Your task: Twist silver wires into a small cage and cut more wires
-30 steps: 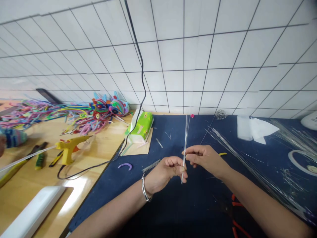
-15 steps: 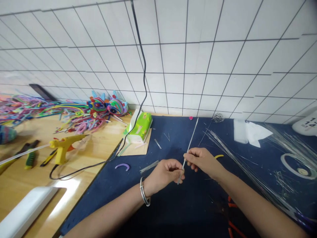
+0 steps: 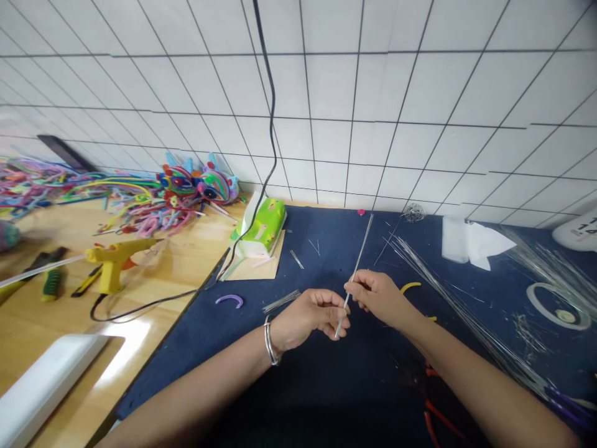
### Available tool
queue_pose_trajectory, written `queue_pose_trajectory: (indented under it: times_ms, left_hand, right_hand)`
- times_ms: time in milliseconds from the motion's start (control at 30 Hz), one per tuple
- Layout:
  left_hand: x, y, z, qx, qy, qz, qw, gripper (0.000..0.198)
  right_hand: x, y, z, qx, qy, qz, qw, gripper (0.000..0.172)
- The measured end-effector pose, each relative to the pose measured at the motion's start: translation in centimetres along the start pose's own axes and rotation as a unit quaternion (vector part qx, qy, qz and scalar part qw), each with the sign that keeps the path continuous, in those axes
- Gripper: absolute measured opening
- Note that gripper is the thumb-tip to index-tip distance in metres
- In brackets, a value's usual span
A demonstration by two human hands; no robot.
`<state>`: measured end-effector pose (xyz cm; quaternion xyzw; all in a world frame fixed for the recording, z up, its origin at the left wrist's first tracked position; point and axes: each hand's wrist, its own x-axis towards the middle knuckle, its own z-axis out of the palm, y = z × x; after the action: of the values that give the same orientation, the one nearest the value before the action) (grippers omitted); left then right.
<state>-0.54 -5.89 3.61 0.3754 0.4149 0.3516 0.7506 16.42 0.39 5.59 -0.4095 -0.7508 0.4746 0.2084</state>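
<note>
A thin, straight bundle of silvery wires (image 3: pixel 362 247) slants up and away over the dark blue mat (image 3: pixel 298 386). My left hand (image 3: pixel 310 318), with a bangle at the wrist, pinches its whitish lower end. A little higher, my right hand (image 3: pixel 380 298) grips the same bundle between thumb and fingers. Beside my left hand lies a cluster of short cut wires (image 3: pixel 282 300). A yellow curved piece (image 3: pixel 410 286) rests behind my right forearm. Pliers with red handles (image 3: pixel 431 398) lie in shadow below that forearm.
Long loose wires (image 3: pixel 433 280) spread across the mat's right side, near a tape roll (image 3: pixel 557 306). At left are a yellow glue gun (image 3: pixel 112 261) with its black cord, colourful pipe cleaners (image 3: pixel 125 186) and a green tissue pack (image 3: pixel 265 224). A tiled wall (image 3: pixel 326 81) stands behind.
The camera view has tilted slightly, shifting the scene upward. Both hands keep hold of the bundle; my left thumb and fingers have shifted slightly around its lower end.
</note>
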Motion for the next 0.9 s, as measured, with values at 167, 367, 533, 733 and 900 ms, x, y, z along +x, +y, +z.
queue_pose_trajectory:
  times_ms: [167, 367, 533, 733, 900]
  left_hand:
    - [0.0, -0.2, -0.2, -0.025, 0.001, -0.006, 1.000, 0.023]
    - [0.1, -0.6, -0.5, -0.059, -0.002, -0.006, 0.998, 0.021]
    - [0.1, -1.0, -0.4, -0.063, -0.008, 0.017, 0.998, 0.019]
    - [0.0, -1.2, -0.5, -0.047, 0.014, 0.028, 0.998, 0.020]
    - [-0.1, -1.2, -0.7, -0.047, 0.012, 0.024, 0.999, 0.021]
  right_hand:
    - [0.1, 0.2, 0.1, 0.012, -0.013, -0.007, 1.000, 0.023]
    - [0.1, 0.2, 0.5, 0.055, -0.037, 0.002, 0.998, 0.023]
    - [0.1, -0.2, 0.2, 0.060, -0.074, 0.038, 0.995, 0.026]
    - [-3.1, -2.0, -3.7, -0.164, -0.041, 0.047, 0.985, 0.032]
    - [-12.2, 0.7, -5.8, -0.347, -0.042, 0.070, 0.934, 0.029]
